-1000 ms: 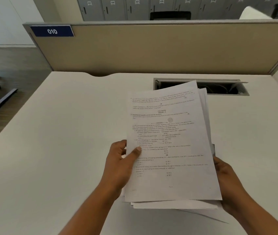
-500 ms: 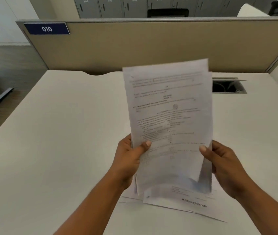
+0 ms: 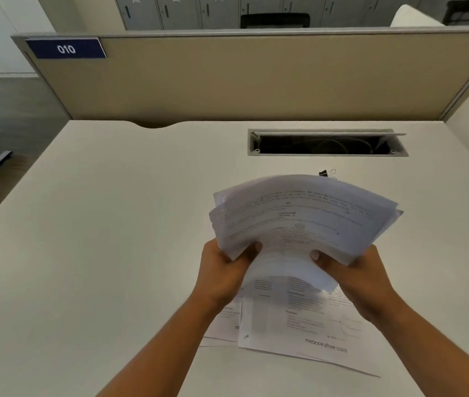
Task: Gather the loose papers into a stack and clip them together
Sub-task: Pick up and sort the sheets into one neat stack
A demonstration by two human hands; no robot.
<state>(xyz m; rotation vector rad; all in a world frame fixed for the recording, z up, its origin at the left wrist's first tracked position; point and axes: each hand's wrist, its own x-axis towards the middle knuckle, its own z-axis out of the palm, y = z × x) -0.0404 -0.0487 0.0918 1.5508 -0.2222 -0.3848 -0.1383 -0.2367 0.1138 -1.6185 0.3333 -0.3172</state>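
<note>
Your left hand (image 3: 222, 270) and right hand (image 3: 353, 276) both gripped one bowed sheaf of white printed papers (image 3: 299, 219); one black binder clip (image 3: 325, 173) lay beyond it.

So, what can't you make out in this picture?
Head view:
The binder clip: mostly hidden behind the far edge of the held papers.
Print on the held papers: blurred, unreadable.
The loose sheets on the desk: partly covered by the left hand, right hand and held papers; their number is unclear.
Inside the cable slot: too dark to tell.
</note>
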